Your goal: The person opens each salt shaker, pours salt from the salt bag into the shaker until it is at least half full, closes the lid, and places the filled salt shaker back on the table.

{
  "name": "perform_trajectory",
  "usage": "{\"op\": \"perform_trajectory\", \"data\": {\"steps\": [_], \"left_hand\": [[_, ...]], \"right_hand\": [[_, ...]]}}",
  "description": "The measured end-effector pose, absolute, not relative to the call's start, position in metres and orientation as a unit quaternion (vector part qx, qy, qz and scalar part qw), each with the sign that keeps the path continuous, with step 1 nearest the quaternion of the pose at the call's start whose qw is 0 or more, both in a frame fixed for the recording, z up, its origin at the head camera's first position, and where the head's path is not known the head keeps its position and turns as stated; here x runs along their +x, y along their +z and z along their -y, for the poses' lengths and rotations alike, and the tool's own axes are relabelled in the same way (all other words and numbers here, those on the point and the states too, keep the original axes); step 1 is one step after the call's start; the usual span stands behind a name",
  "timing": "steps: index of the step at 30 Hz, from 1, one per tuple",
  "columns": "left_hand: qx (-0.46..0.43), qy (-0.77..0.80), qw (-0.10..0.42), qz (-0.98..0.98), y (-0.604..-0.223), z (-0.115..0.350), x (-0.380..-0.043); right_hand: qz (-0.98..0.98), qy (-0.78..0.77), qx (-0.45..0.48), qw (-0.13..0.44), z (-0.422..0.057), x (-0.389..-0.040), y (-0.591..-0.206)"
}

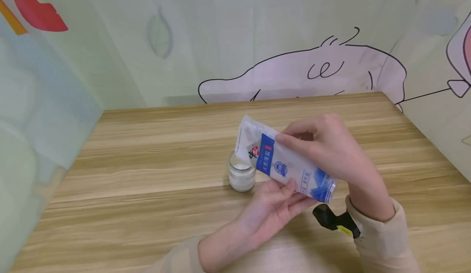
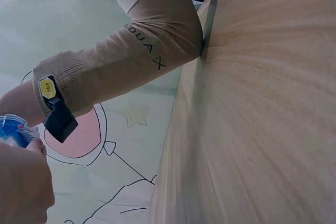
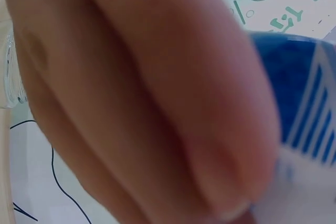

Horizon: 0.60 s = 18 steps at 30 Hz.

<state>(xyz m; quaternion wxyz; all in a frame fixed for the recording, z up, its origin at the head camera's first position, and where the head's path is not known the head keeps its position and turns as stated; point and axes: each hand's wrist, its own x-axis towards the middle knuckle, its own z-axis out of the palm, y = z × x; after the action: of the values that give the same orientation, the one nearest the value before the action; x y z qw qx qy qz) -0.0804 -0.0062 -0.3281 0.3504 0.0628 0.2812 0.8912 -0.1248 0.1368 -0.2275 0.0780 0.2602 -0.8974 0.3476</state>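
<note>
A white and blue salt bag [image 1: 287, 162] is tilted, its upper left end over the mouth of a small glass jar [image 1: 241, 175]. White grains lie inside the jar, which stands on the table. My right hand [image 1: 327, 150] grips the bag's upper edge, thumb on the printed front. From below, my left hand [image 1: 272, 207] holds the lower edge with its thumb on the front. In the right wrist view, fingers [image 3: 157, 93] lie close against the bag [image 3: 299, 98]. A blue corner of the bag [image 2: 18, 129] shows beside the left hand [image 2: 23, 182] in the left wrist view.
The wood-grain table [image 1: 147, 158] reaches back to a cloth backdrop [image 1: 220, 32] with cartoon drawings. Cloth also hangs along the left and right sides. A black device [image 1: 335, 220] with a yellow label is worn at the right sleeve cuff.
</note>
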Motion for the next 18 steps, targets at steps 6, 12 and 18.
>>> {"op": "perform_trajectory", "data": {"steps": [6,12,18], "left_hand": [[0.060,0.892,0.348,-0.281,-0.3291,0.0057,-0.0796],[0.060,0.891,0.347,-0.287,-0.3274,0.0073,-0.0797],[0.066,0.890,0.343,-0.293,-0.3245,0.0097,-0.0802]], "right_hand": [[0.897,0.353,0.253,0.075,-0.1363,-0.1241,-0.2266],[0.897,0.352,0.257,0.075,-0.1350,-0.1248,-0.2265],[0.902,0.344,0.251,0.066,-0.1342,-0.1255,-0.2275]]}}
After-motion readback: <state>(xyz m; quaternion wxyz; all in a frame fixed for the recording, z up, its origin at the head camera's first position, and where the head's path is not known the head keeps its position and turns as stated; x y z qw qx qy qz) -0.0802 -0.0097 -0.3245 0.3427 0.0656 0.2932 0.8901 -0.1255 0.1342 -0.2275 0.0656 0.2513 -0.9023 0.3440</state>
